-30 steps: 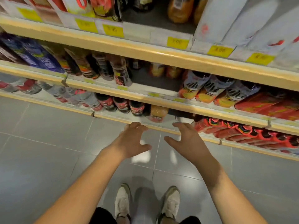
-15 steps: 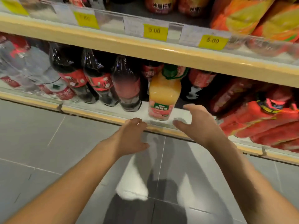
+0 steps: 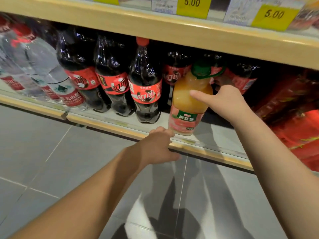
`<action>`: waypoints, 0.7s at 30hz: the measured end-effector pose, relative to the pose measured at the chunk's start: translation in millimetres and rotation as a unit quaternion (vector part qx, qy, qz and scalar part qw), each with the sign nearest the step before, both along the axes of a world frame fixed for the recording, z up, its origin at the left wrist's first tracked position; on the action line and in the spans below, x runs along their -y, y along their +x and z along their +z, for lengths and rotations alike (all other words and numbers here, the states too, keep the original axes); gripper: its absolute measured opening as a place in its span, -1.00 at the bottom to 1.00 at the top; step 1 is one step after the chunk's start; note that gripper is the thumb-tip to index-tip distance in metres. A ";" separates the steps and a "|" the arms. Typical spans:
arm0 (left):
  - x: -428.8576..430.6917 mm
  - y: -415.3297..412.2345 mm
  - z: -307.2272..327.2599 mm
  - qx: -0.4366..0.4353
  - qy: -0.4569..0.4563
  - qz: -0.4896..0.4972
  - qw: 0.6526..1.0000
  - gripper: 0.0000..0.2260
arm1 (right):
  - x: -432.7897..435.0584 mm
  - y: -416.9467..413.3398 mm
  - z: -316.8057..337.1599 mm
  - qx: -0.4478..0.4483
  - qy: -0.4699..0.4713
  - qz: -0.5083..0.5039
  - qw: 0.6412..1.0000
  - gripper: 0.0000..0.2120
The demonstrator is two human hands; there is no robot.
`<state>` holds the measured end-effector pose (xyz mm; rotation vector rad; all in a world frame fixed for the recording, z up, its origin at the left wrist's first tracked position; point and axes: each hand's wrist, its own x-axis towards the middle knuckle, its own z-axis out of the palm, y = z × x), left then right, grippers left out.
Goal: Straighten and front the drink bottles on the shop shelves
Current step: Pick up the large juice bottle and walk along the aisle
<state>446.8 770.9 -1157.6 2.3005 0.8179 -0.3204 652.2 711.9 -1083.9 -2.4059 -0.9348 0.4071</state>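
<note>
An orange juice bottle [image 3: 189, 100] with a green cap and a pink-and-green label stands upright at the front of the bottom shelf [image 3: 120, 127]. My right hand [image 3: 222, 102] wraps around its upper body from the right, thumb across the front. My left hand [image 3: 159, 146] rests on the shelf's front rail just below the bottle's base, fingers curled and touching the base. Left of the juice stand three dark cola bottles [image 3: 145, 85] with red labels, more behind them.
Clear water bottles [image 3: 57, 83] lean at the far left of the same shelf. Red packs [image 3: 296, 118] fill its right end. The shelf above [image 3: 172, 30] carries yellow 5.00 price tags [image 3: 191, 5]. Grey tiled floor lies below.
The view has dropped closer to the bottom shelf. My right hand went from hovering open to gripping the juice bottle; my left hand moved up to the shelf rail at the bottle's base.
</note>
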 end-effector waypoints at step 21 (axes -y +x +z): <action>-28.6 0.9 -30.5 0.075 -0.202 0.190 0.958 -0.15 | 6.0 0.2 -17.9 -0.046 0.139 0.067 0.987 -0.78</action>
